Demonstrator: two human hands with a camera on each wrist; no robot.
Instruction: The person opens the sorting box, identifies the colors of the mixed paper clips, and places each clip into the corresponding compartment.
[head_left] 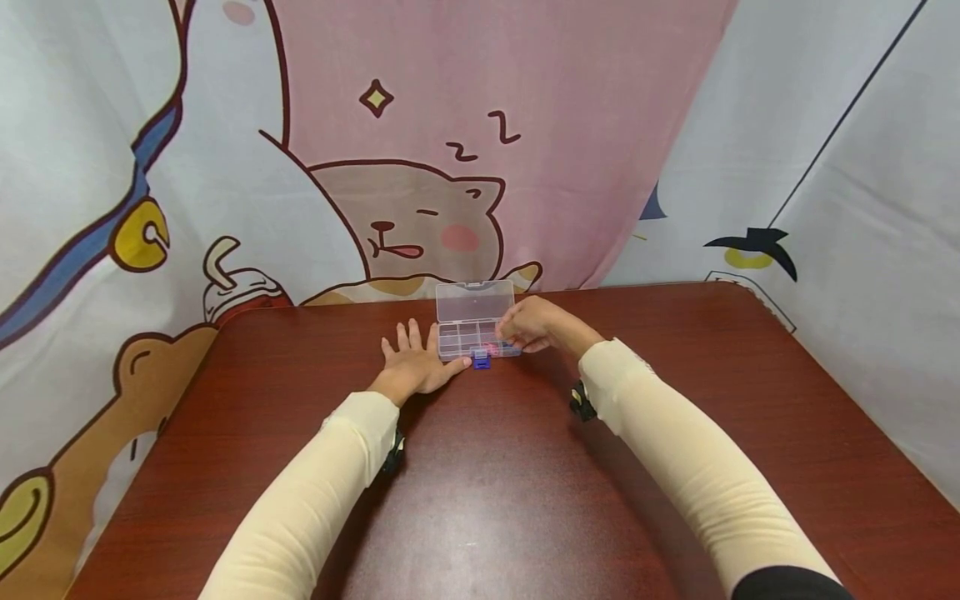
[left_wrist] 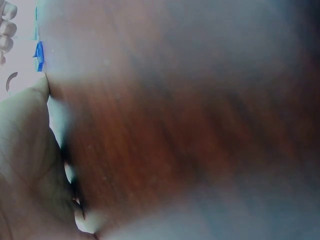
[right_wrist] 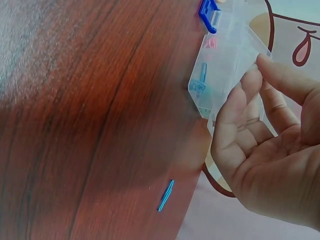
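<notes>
A clear plastic compartment box (head_left: 459, 340) stands near the table's far edge, its transparent lid (head_left: 475, 302) raised. At its front is a blue latch (head_left: 481, 362), also seen beside the thumb in the left wrist view. My left hand (head_left: 416, 367) rests on the table at the box's left, fingers spread, its thumb by the front edge. Over the box's right compartments is my right hand (head_left: 534, 323), thumb and index fingertips together; anything between them is too small to tell. Through the box wall show pink pieces (right_wrist: 211, 43) and a teal pin-like piece (right_wrist: 202, 75).
A thin teal stick-like piece (right_wrist: 165, 195) lies on the reddish-brown table (head_left: 480, 483), to the right of the box. Behind the table hangs a printed cloth (head_left: 585, 125) with cartoon animals, close to the raised lid.
</notes>
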